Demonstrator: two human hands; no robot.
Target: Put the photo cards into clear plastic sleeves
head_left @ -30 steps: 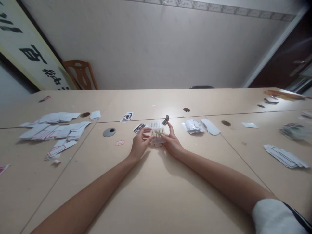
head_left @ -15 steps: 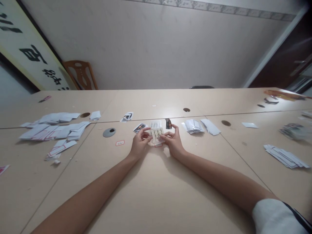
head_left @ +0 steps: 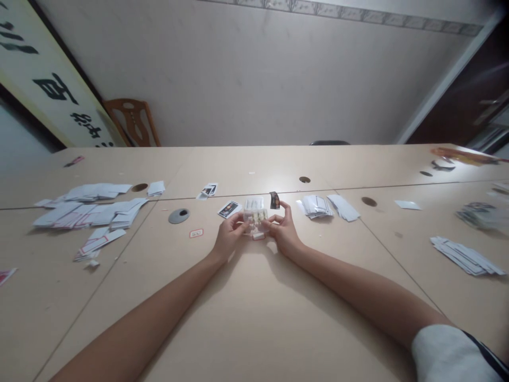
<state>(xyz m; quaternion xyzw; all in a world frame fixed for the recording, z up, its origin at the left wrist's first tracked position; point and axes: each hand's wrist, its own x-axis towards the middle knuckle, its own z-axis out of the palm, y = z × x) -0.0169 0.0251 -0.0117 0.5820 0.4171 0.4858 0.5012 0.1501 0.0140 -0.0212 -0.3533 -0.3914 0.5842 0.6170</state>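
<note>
A small clear plastic case [head_left: 254, 203] lies at the middle of the table, its see-through back half spread away from me. Pale yellowish pieces [head_left: 260, 216] show in its near half, too small to name. My left hand [head_left: 230, 233] grips the case's left side, thumb at the near part. From the right, my right hand [head_left: 284, 231] pinches the other side, with its index finger raised by a small dark printed card [head_left: 274, 200]. A red-edged white label [head_left: 258, 236] shows at the near edge, between the hands. Another dark card with a white border [head_left: 229, 209] lies beyond my left hand.
Piles of white paper slips [head_left: 79, 212] cover the left side. More white stacks [head_left: 317, 207] lie to the right, with a fanned stack [head_left: 467, 255] farther right. A red-framed label [head_left: 196, 233], a grey cable-hole cover [head_left: 178, 216] and scissors [head_left: 74, 161] lie left.
The pale pieces now show over a smaller area of the case, toward its right. My left fingers have shifted slightly; my right hand stays nearly where it was.
</note>
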